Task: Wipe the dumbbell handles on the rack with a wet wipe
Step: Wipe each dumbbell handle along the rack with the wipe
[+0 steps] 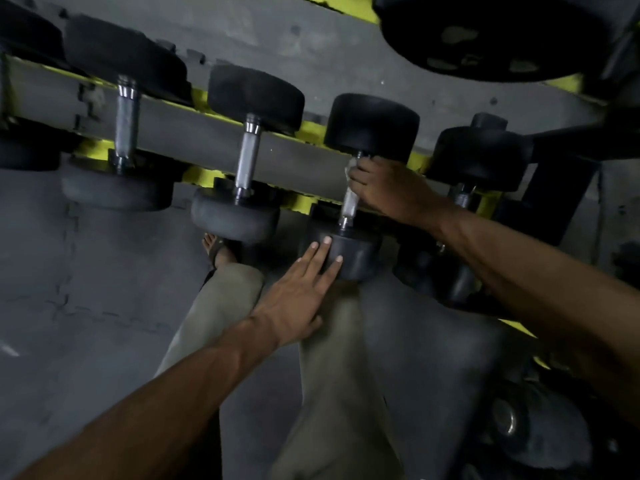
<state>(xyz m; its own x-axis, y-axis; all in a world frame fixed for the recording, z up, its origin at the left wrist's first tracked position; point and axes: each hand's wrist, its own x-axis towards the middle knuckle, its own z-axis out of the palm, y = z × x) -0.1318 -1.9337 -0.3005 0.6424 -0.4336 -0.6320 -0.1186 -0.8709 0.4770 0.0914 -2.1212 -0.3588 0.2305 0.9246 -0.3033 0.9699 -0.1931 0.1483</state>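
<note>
Grey matting covers the floor, its jigsaw seams showing at the left. Across the upper half runs the rack, yellow rails with a grey panel between them, carrying a row of black-headed dumbbells laid across the rails. A large black weight plate hangs at the top right, and more dark weights lie low at the right edge, too dim to tell apart.

The person's pale trousers fill the lower middle, with a sandalled foot showing beneath the rack.

Two dumbbells at the left, one and the next, rest with bare steel handles.

The third dumbbell is the one being worked on. The left hand lies with straight, spread fingers pressed flat against its near head, its grip released. The right hand is clenched around the upper part of the handle, grasping the white wet wipe against the steel; a bit of wipe shows above the knuckles and the lower handle stays uncovered.
</note>
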